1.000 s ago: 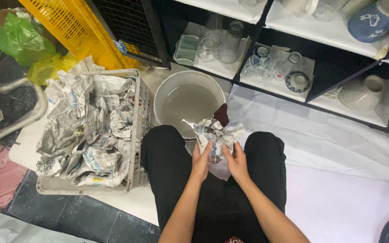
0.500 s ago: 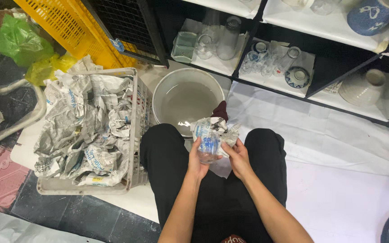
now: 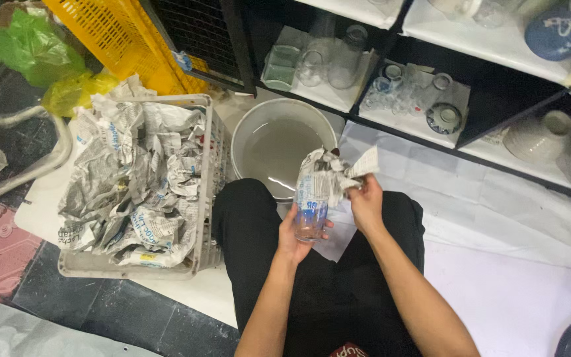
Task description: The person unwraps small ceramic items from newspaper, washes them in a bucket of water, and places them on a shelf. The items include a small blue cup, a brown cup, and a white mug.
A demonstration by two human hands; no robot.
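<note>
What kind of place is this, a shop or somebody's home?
Probably a shop's stockroom or unpacking corner, though I can't be sure. Dark shelves hold glassware and bowls, a crate is full of crumpled newspaper, and a water basin sits on the floor.

I see open white sheeting (image 3: 510,291) right of my knees. Ahead, the round grey water basin (image 3: 252,129) blocks reach; left, the grey plastic crate of crumpled newspaper (image 3: 207,198) crowds my thigh.

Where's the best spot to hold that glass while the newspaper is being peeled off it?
Probably around the bare lower end of the glass, from underneath, as the left hand does. The newspaper wraps only its upper part, which the right hand pulls away upward.
</note>
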